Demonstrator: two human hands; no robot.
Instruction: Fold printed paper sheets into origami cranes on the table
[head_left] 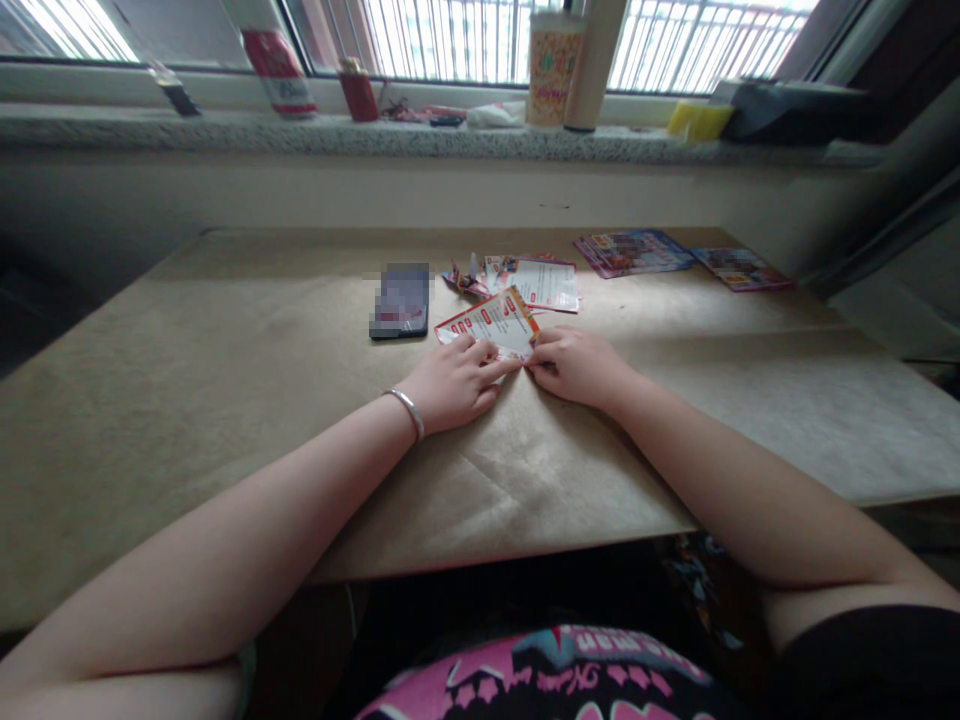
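Windowsill, far left: small dark object [177, 97], then a red-and-white packet [278, 70] and a small red box [358, 95].

Table [150, 400] covered in brown kraft paper, creased near the front edge.

Left hand [450, 385]: silver bangle [409, 412] at the wrist. Palm down, fingers stretched forward and held close together. Fingertips press on the near edge of a red-and-white printed leaflet [491, 320].

Dark smartphone [401, 300] lies flat just left of the leaflet, beyond the left hand, not touched.

The leaflet sits at the table's middle, slightly tilted, its near corner between the two hands. The hands almost meet there.

Behind it: a crumpled coloured wrapper [463, 279] and a second printed sheet [541, 284], the sheet partly tucked under the leaflet's far edge.

Sill above: patterned paper cup [553, 68] beside a tan cylinder [594, 62].

Right hand [579, 365]: knuckles up, fingers curled inward, thumb and forefinger pinching the leaflet's near right corner. Heel of the hand rests on the paper.

Further right, at the far edge and well apart from the hands: a blue-and-pink booklet [634, 252], then a smaller pink one [742, 268].

Sill, right end: yellow sponge [699, 120] against a dark bulky object [795, 110].
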